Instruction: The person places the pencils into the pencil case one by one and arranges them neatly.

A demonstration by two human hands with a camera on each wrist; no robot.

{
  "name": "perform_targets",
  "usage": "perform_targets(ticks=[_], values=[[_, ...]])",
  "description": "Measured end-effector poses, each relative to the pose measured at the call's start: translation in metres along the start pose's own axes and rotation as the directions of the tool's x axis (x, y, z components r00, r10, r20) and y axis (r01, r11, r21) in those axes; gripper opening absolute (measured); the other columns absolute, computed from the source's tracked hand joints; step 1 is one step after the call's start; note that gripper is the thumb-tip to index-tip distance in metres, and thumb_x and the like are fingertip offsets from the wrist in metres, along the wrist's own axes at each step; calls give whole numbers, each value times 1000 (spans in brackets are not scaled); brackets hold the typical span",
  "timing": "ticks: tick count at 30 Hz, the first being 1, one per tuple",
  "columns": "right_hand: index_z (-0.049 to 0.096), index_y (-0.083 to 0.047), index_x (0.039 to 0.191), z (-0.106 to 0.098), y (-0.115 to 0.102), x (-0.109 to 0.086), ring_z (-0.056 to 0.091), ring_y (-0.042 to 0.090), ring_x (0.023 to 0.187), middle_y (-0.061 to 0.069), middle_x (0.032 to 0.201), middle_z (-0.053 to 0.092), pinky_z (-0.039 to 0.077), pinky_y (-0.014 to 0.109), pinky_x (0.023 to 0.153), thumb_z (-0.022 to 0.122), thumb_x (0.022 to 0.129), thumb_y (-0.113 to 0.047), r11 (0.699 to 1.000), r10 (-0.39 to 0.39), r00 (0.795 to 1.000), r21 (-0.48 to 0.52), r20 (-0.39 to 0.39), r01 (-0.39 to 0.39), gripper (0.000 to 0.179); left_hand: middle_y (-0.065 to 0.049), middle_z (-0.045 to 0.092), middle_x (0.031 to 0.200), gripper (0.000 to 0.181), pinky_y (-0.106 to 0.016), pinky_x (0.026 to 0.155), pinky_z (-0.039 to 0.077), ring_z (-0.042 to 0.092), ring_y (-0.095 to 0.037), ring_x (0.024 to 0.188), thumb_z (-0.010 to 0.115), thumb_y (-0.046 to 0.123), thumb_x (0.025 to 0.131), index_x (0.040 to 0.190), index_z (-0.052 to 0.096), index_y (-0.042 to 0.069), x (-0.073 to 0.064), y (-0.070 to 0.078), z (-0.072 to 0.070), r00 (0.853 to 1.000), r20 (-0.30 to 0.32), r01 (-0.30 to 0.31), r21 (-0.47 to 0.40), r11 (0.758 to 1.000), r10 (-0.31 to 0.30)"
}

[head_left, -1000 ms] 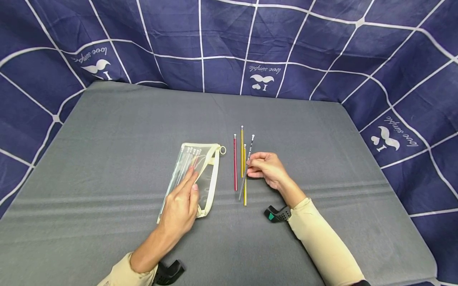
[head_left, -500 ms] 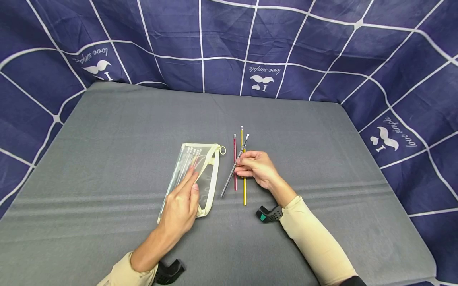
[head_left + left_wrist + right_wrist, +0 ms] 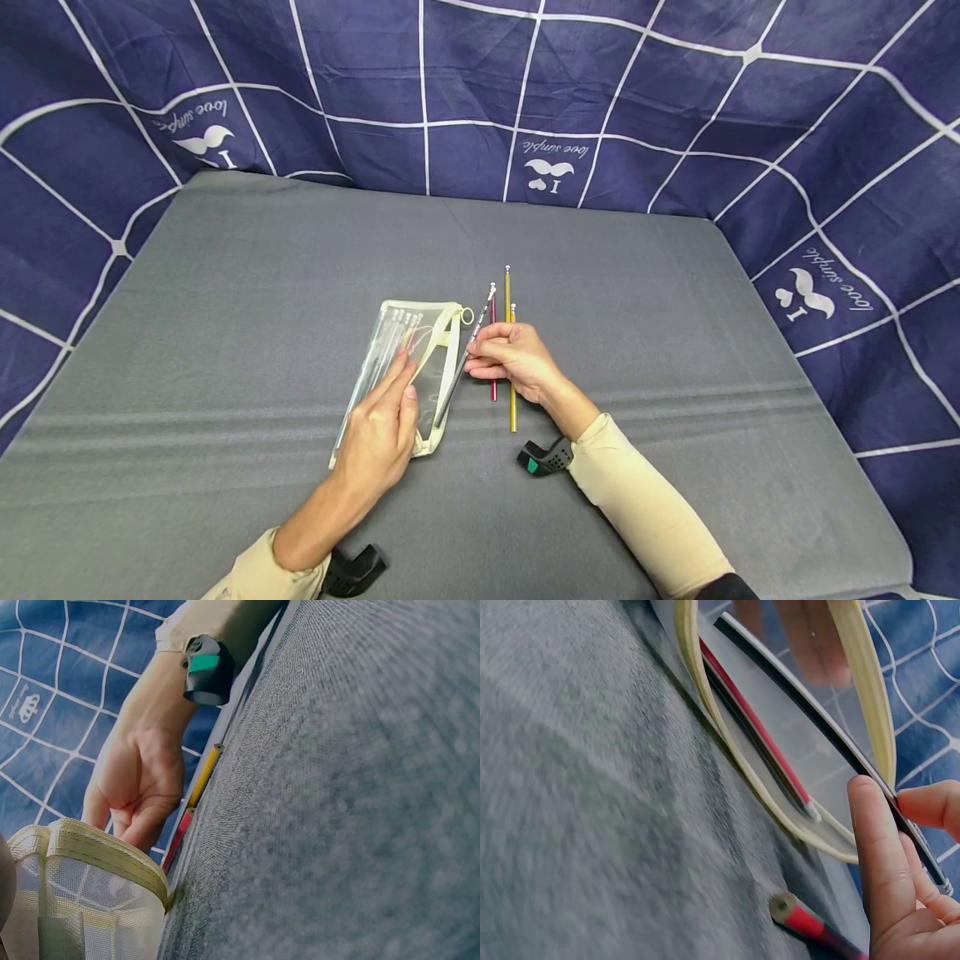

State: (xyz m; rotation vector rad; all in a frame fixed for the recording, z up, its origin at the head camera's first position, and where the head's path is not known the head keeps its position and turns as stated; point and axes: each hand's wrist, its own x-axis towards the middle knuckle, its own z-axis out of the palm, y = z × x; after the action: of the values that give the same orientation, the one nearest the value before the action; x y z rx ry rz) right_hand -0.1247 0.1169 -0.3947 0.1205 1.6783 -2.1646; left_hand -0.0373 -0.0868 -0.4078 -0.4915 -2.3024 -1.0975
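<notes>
My left hand (image 3: 378, 429) pinches the upper edge of a clear pencil pouch (image 3: 447, 392) with cream trim, and its mouth gapes toward the right. Several pencils lie inside, one of them a red pencil (image 3: 769, 735). Between thumb and fingers, my right hand (image 3: 513, 358) holds a dark grey pencil (image 3: 452, 387) slantwise. In the right wrist view, that pencil's lower end reaches into the pouch's mouth. Under and beside the right hand lie a red pencil (image 3: 494, 390), a yellow pencil (image 3: 507, 287) and a second yellow pencil (image 3: 513, 412).
A grey cloth-covered table (image 3: 262, 275) carries everything, with soft creases across its front half. Dark blue curtains (image 3: 480, 75) with white grid lines stand behind and at both sides. Black devices are worn at the left wrist (image 3: 356, 571) and the right wrist (image 3: 546, 458).
My right hand has moved left with the dark grey pencil, from over the yellow pencils to the pouch's mouth. The left hand and pouch have stayed in place.
</notes>
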Motion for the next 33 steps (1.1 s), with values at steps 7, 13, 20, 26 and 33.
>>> perform_targets(ticks=[7, 13, 20, 26, 33], values=[[58, 0, 87, 9, 5, -1, 70, 17, 59, 10, 72, 69, 59, 27, 59, 58, 87, 16, 1000, 26, 999, -1, 25, -25, 16, -26, 58, 131, 34, -54, 94, 49, 59, -40, 117, 55, 0, 92, 123, 62, -12, 0, 0, 0, 1000, -2, -1, 5, 1000, 1], [59, -1, 86, 16, 9, -3, 70, 17, 61, 10, 72, 69, 59, 26, 59, 57, 88, 15, 999, 50, 997, 1, 61, -50, 16, -27, 59, 131, 34, -54, 92, 50, 61, -40, 116, 54, 0, 92, 123, 63, -12, -1, 0, -1, 1000, -7, -5, 7, 1000, 5], [60, -1, 85, 23, 11, -5, 71, 17, 61, 9, 72, 69, 59, 26, 59, 59, 87, 14, 998, 58, 995, -5, 75, -58, 16, -27, 58, 131, 35, -54, 92, 50, 60, -40, 116, 54, 0, 92, 124, 62, -12, 0, 0, -1, 1000, -5, -11, 5, 1000, 11], [60, -3, 83, 28, 14, -5, 71, 17, 62, 9, 72, 69, 59, 26, 60, 58, 88, 13, 997, 73, 993, -2, 93, -73, 17, -28, 58, 131, 35, -54, 92, 50, 60, -41, 115, 54, 0, 93, 123, 62, -13, 1, 0, -1, 1000, 0, -6, 3, 1000, 6], [60, -1, 84, 32, 16, -5, 71, 17, 62, 10, 72, 69, 59, 26, 61, 57, 88, 14, 995, 97, 992, 8, 79, -98, 16, -28, 58, 131, 34, -53, 93, 49, 60, -41, 115, 54, 0, 93, 124, 62, -12, 1, 0, -1, 1000, 6, -4, 2, 1000, 4]])
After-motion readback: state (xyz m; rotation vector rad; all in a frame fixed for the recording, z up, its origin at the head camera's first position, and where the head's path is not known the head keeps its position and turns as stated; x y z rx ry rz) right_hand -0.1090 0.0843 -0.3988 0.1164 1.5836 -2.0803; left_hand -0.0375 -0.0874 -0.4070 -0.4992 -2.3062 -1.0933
